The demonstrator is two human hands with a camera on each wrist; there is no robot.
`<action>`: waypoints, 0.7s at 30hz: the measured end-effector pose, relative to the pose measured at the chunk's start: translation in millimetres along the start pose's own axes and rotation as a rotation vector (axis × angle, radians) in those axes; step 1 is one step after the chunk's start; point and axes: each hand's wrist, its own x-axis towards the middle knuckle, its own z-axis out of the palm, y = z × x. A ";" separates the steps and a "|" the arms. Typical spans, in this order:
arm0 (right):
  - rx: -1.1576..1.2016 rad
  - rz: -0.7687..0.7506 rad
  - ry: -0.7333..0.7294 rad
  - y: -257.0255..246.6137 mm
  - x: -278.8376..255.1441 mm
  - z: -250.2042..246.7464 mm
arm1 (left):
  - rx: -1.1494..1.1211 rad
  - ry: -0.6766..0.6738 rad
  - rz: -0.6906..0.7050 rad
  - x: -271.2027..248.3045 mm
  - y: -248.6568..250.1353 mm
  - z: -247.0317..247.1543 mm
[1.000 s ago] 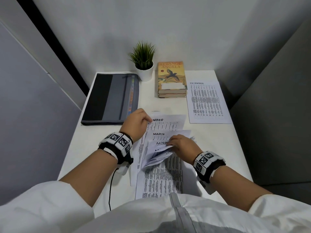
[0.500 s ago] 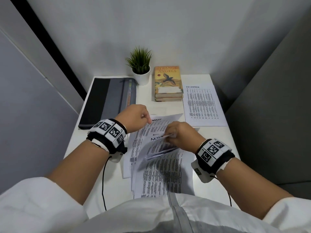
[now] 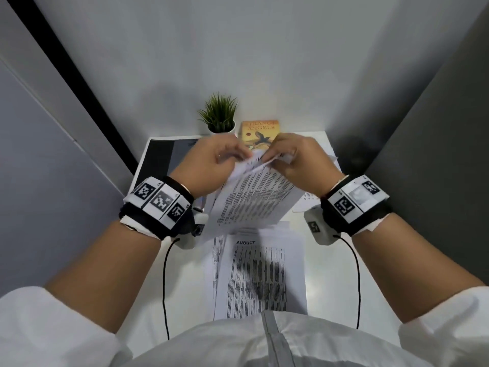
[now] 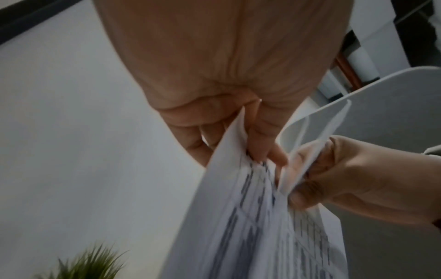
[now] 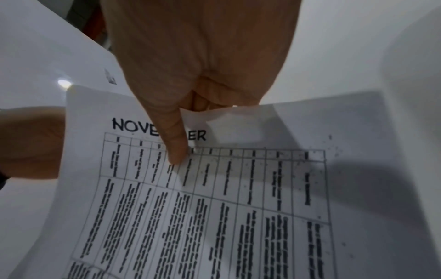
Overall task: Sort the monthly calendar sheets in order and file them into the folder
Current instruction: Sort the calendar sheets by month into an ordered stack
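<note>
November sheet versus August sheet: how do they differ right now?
The November sheet is lifted off the desk, tilted; the August sheet lies flat on the pile. The left hand and right hand pinch November's top edge; August is untouched. Both are white printed tables with a bold month heading.

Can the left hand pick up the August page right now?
Probably not yet. The left hand is busy gripping the lifted sheets together with the right hand. The August page lies uncovered on the table below, so the way itself looks free.
</note>
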 end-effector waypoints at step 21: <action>0.793 0.819 0.233 101.9 -34.1 55.5 | -0.533 0.533 -0.425 12.8 -74.3 63.6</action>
